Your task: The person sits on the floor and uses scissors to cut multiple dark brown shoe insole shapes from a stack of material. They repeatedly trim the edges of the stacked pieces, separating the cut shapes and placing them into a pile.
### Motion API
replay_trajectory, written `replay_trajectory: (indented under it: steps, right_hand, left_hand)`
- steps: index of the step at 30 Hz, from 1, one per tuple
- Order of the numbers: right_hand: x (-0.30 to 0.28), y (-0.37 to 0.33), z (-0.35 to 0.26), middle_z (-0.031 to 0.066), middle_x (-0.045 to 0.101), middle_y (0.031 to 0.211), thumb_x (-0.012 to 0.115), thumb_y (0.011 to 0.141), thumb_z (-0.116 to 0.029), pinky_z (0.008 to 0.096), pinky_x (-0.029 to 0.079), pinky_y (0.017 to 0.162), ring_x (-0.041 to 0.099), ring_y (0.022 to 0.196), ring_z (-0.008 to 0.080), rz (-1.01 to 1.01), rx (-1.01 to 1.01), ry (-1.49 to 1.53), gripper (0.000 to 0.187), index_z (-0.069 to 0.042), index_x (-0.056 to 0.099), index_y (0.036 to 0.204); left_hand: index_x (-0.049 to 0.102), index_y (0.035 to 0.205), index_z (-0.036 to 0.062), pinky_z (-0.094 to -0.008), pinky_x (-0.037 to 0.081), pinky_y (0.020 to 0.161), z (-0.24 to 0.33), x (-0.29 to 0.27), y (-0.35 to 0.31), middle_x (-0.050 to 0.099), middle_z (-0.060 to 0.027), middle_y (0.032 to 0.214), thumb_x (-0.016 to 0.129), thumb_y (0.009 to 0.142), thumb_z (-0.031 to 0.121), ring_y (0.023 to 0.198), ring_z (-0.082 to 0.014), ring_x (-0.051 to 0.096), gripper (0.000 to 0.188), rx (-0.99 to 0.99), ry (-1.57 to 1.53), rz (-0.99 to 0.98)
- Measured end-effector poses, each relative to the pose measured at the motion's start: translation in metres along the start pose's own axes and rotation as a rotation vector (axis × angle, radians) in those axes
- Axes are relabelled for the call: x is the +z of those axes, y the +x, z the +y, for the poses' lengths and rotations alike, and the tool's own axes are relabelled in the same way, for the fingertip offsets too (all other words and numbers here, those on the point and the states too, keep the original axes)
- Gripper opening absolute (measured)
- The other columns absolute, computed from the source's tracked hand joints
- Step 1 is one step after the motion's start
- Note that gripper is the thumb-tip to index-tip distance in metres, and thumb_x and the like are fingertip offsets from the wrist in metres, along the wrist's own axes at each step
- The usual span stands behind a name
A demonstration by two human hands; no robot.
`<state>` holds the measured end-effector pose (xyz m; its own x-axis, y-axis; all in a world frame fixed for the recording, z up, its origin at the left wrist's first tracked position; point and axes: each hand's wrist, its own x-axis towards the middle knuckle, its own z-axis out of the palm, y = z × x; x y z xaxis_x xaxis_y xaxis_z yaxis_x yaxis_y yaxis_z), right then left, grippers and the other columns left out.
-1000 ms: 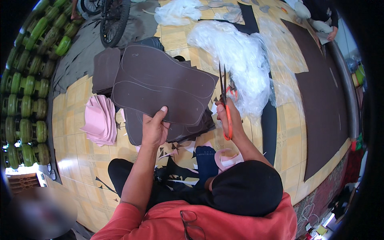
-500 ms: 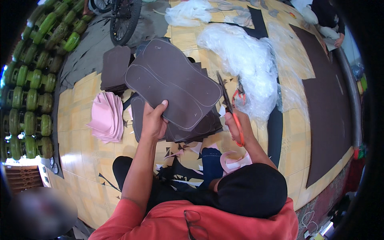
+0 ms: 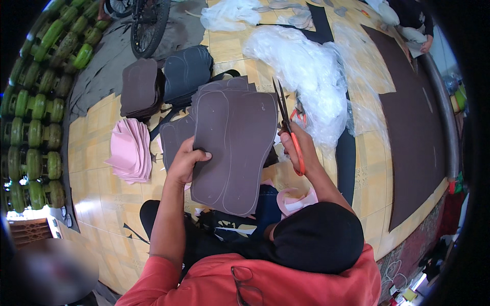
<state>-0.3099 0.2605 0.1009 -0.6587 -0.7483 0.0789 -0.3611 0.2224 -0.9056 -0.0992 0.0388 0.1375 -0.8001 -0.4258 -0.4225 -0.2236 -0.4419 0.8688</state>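
head view, left hand (image 3: pixel 185 162): closed on the left edge of the dark brown sheet, thumb flat on top, fingers hidden beneath.
head view, right hand (image 3: pixel 295 143): curled around the orange handles of the scissors (image 3: pixel 286 121), blades pointing away from the person, tips narrowly parted.
dark brown sheet (image 3: pixel 232 148): raised before the person, pale curved outlines on its face, right edge just beside the scissors; contact cannot be told.
brown pile (image 3: pixel 176 130): behind the sheet, partly hidden by it.
pink stack (image 3: pixel 130 152): on the tiled floor (image 3: pixel 94 176), left of the left hand.
brown stack (image 3: pixel 140 87) and dark blue-grey stack (image 3: pixel 188 74): side by side, beyond the pink one.
clear plastic (image 3: pixel 306 81): crumpled, beyond the right hand.
bicycle (image 3: pixel 149 30): top left.
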Motion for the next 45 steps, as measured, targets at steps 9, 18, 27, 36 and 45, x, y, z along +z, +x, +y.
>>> replay_trajectory:
  steps: [9, 18, 27, 36, 45]
  right_hand:
    - [-0.014, -0.002, -0.008, 0.0191, 0.049, 0.066, 0.058, 0.093, -0.037, 0.0402, 0.040, 0.059, 0.049, 0.061, 0.0330, -0.065, -0.038, -0.071, 0.041, 0.001, 0.048, 0.080]
    - [-0.010, -0.013, 0.019, 0.0003, 0.047, 0.057, 0.053, 0.096, -0.043, 0.0243, 0.037, 0.037, 0.045, 0.044, 0.0080, -0.041, 0.269, 0.242, 0.041, -0.004, 0.056, 0.084]
    - [-0.004, -0.010, -0.001, -0.0016, 0.043, 0.055, 0.053, 0.097, -0.043, 0.0233, 0.037, 0.038, 0.043, 0.043, 0.0062, -0.049, 0.289, 0.161, 0.041, -0.004, 0.056, 0.084]
    - [-0.003, -0.012, 0.002, 0.0009, 0.053, 0.066, 0.053, 0.097, -0.039, 0.0221, 0.038, 0.039, 0.046, 0.046, 0.0055, -0.065, 0.338, 0.166, 0.037, -0.002, 0.059, 0.092]
    - [0.006, -0.011, -0.003, -0.0017, 0.042, 0.054, 0.049, 0.099, -0.042, 0.0222, 0.033, 0.036, 0.039, 0.041, 0.0051, -0.039, 0.345, 0.154, 0.042, -0.002, 0.055, 0.085]
  left_hand:
    - [0.056, 0.125, -0.0030, -0.0271, 0.045, 0.088, 0.006, -0.001, -0.003, 0.064, -0.0079, 0.104, 0.058, 0.063, 0.001, 0.095, -0.0180, 0.059, 0.062, -0.045, 0.088, -0.008]
    - [0.048, 0.133, 0.0023, -0.0301, 0.049, 0.087, 0.021, -0.087, -0.011, 0.061, -0.0089, 0.113, 0.060, 0.072, 0.003, 0.099, -0.0181, 0.060, 0.062, 0.251, 0.041, 0.281]
    - [0.045, 0.136, 0.0040, -0.0339, 0.049, 0.091, -0.045, -0.180, -0.010, 0.060, -0.0116, 0.118, 0.064, 0.086, 0.006, 0.105, -0.0218, 0.060, 0.053, 0.117, 0.027, 0.379]
    - [0.040, 0.140, 0.0064, -0.0511, 0.041, 0.098, -0.127, -0.168, 0.016, 0.043, -0.0310, 0.134, 0.076, 0.076, 0.038, 0.121, -0.0449, 0.046, 0.079, -0.061, 1.300, 0.836]
    - [0.027, 0.150, 0.0185, -0.0687, 0.023, 0.104, -0.151, -0.111, 0.000, 0.013, -0.0284, 0.154, 0.071, 0.070, 0.062, 0.138, -0.0528, 0.018, 0.101, -0.169, 1.318, 0.923]
